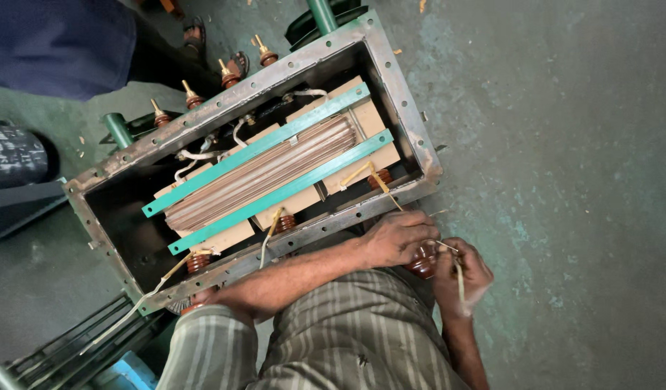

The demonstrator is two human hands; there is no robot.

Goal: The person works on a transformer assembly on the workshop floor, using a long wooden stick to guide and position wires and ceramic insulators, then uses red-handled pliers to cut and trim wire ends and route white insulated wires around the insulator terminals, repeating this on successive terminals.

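A worn green-grey concrete floor (564,144) fills the view, with a rectangular grey steel tank (401,94) standing on it, open at the top and ringed by a bolt-holed flange. Inside the tank sits a core of stacked brown metal sheets (264,173), clamped between 2 long green bars (275,193) that run the length of the box. Pale wires (203,154) loop from the core toward the far wall, where 4 brown insulators with brass studs (227,74) stick out in a row. More brown insulators line the near wall.

The person leans over the near rim in a striped shirt. The left hand (398,237) rests at the tank's near edge, its fingers curled down over the top of a brown ribbed insulator (422,261) mounted just outside the wall. The right hand (463,278) is just beside it, touching the same insulator, fingers pinched narrowly around a thin yellowish wire (459,278) that comes off the insulator's top.

At the upper left stands another person in dark blue clothing (58,43), sandalled feet near the far side of the tank.
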